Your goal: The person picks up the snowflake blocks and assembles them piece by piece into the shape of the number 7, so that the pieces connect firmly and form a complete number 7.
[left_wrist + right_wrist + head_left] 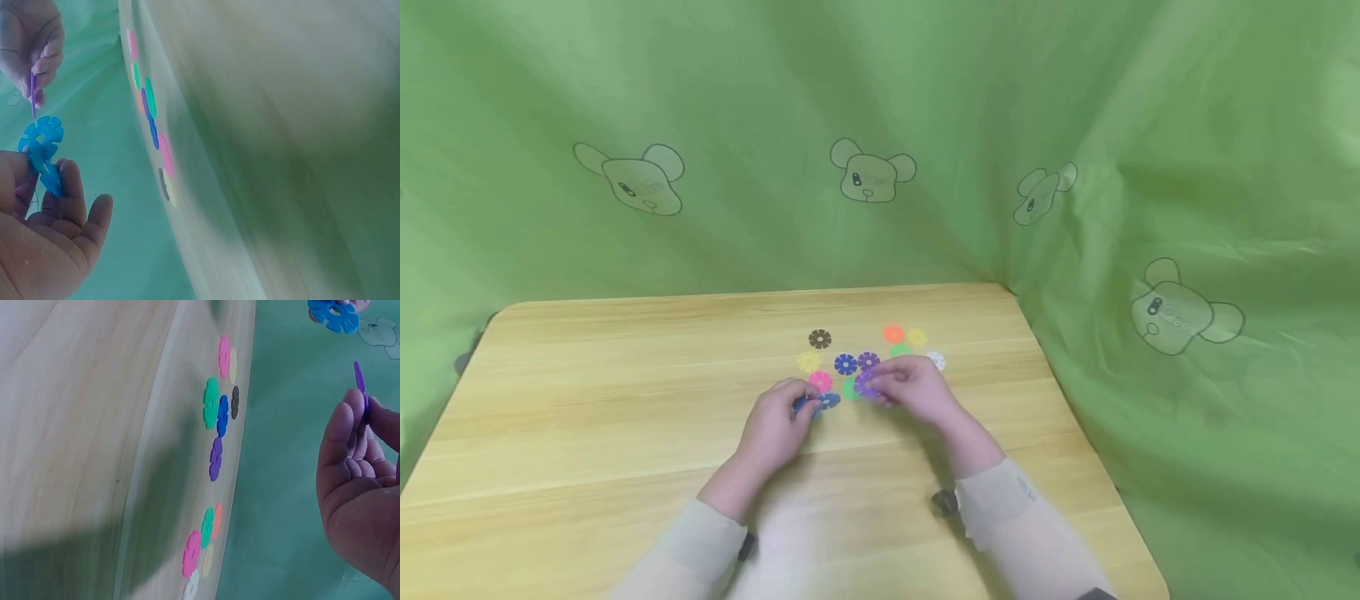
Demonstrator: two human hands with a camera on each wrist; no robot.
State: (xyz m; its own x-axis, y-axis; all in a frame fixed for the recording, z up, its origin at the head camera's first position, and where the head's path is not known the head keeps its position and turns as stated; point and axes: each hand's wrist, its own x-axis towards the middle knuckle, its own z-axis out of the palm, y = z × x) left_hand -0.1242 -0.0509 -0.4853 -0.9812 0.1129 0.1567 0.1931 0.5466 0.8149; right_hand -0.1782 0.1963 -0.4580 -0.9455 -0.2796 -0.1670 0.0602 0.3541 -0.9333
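Note:
My left hand [777, 423] pinches light blue slotted plastic discs [44, 150]; in the left wrist view two seem joined at an angle. Between thumb and fingers, my right hand [922, 388] holds a purple slotted disc [360, 381], edge-on in the right wrist view. Both hands are above the table, and a small gap separates the purple disc from the blue pieces. Just beyond them lie a pink disc [821, 382], a dark blue disc [846, 364], another purple disc [870, 360] and a green disc [849, 389], partly covered in the head view.
On the wooden table [625, 400], a brown disc [820, 339] and a yellow disc [808, 361] lie at the left of the group. An orange disc [893, 333], another yellow disc [917, 337] and a white disc [936, 360] lie farther right. A green curtain [760, 225] stands behind.

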